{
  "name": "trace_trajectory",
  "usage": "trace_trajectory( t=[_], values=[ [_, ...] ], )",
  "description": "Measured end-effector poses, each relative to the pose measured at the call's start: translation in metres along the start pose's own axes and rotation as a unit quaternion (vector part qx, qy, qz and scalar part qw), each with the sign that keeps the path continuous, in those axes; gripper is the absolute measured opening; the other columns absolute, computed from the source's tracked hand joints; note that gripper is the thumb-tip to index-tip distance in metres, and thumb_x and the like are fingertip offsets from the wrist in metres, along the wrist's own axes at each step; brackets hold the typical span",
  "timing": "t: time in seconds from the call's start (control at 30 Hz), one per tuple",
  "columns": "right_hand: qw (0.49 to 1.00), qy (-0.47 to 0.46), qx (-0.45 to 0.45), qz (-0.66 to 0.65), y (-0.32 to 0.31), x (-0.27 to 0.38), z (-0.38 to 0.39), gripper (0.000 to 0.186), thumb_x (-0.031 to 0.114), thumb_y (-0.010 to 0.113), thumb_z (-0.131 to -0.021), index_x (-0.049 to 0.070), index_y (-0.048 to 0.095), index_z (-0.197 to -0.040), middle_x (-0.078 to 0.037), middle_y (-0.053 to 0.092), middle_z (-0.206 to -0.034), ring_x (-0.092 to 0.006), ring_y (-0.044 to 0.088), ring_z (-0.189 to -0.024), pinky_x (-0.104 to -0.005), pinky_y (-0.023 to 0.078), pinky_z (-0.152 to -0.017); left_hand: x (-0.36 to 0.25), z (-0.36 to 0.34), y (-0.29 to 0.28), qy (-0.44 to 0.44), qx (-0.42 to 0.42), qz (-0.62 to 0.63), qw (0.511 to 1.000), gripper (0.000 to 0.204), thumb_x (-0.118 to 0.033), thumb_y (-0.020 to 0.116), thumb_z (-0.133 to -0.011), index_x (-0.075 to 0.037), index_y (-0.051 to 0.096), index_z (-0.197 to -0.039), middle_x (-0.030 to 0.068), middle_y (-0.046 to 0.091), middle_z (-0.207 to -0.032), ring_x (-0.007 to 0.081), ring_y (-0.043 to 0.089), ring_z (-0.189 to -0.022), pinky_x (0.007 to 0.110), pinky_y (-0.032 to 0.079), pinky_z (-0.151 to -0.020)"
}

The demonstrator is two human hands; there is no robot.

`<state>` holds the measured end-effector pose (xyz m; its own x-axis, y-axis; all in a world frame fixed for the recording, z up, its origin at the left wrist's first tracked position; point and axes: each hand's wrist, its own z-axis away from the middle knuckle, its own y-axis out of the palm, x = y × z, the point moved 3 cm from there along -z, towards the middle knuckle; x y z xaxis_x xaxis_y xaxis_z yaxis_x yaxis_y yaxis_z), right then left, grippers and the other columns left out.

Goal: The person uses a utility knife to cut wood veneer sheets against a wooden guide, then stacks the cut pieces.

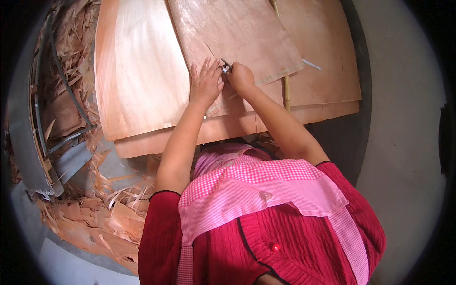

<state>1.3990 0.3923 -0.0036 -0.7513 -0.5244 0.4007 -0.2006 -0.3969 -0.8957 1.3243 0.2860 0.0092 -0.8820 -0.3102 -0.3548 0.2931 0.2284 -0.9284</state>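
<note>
My left hand [206,86] lies flat with its fingers spread on a reddish-brown wood veneer sheet [237,33]. Close beside it, my right hand [242,79] is closed around a small dark tool [226,62], whose thin end sticks out toward my left fingertips. Something small and white shows at the tool, too small to name. A narrow dark slit or crack runs in the veneer just beyond my fingers. Under this sheet lie more veneer sheets, a pale one [147,61] to the left and a tan one [323,42] to the right.
A thin bamboo stick [287,92] lies across the stack, right of my right hand. Farther right is a slim white strip [312,64]. Veneer scraps [95,223] heap up on the left, around a metal frame [66,76]. Grey floor [403,118] stretches along the right.
</note>
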Motion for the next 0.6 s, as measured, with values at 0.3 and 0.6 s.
trace_trajectory(
  t=[0.3, 0.6],
  values=[
    [0.995, 0.034, -0.016, -0.095, -0.015, -0.006, 0.009, 0.022, 0.023, 0.06, -0.07, 0.0, 0.058, -0.071, -0.019, 0.06, -0.069, -0.0333, 0.059, -0.068, -0.0409, 0.047, -0.063, 0.002, 0.0, 0.002, 0.0, -0.018, 0.006, 1.0, 0.049, -0.029, 0.061, -0.071, -0.015, 0.048, -0.116, -0.0033, 0.036, -0.131, 0.0185, 0.027, -0.125, 0.052, 0.014, -0.101],
    [0.999, 0.019, -0.005, -0.025, -0.005, 0.003, 0.011, 0.016, 0.019, 0.057, -0.072, 0.003, 0.058, -0.075, -0.019, 0.06, -0.071, -0.0351, 0.058, -0.069, -0.0424, 0.045, -0.062, 0.002, -0.001, 0.001, 0.0, 0.012, -0.023, 1.0, 0.051, -0.033, 0.062, -0.071, -0.016, 0.047, -0.117, -0.0038, 0.036, -0.131, 0.0185, 0.027, -0.125, 0.052, 0.014, -0.101]
  ],
)
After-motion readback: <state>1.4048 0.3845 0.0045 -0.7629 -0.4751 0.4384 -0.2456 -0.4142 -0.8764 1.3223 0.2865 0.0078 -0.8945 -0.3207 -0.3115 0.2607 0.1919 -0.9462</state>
